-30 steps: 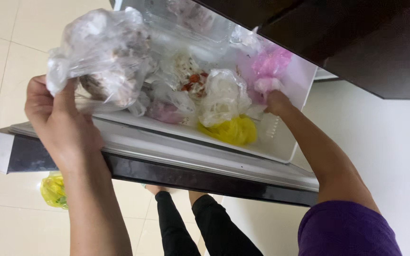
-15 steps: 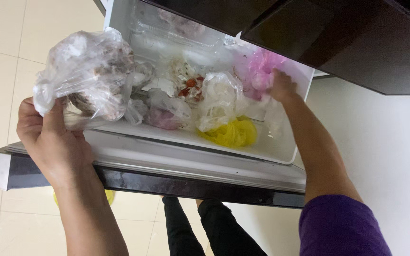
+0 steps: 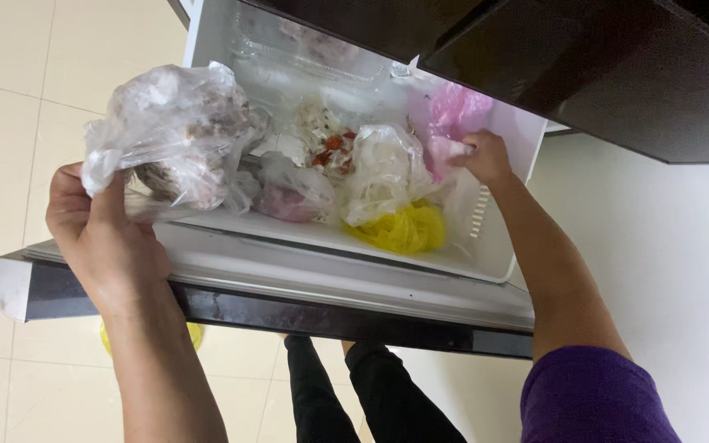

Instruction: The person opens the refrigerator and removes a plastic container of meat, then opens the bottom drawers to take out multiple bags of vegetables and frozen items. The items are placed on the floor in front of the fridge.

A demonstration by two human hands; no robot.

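We see the left hand [image 3: 107,238] gripping a clear plastic bag of frozen food [image 3: 176,135], held up over the left end of the white freezer drawer [image 3: 486,258]. The right hand [image 3: 483,157] pinches a pink bag [image 3: 455,115] at the drawer's right end. Between them lie a white bag [image 3: 383,168] and a yellow bag [image 3: 402,230].

Freezer drawer [image 3: 486,246] pulled open, white interior. Left hand [image 3: 104,238] grips a clear bag of frozen contents [image 3: 178,135] at the drawer's left edge. Right hand [image 3: 482,157] grasps a pink bag [image 3: 453,119]. A yellow bag [image 3: 404,230] lies just below.
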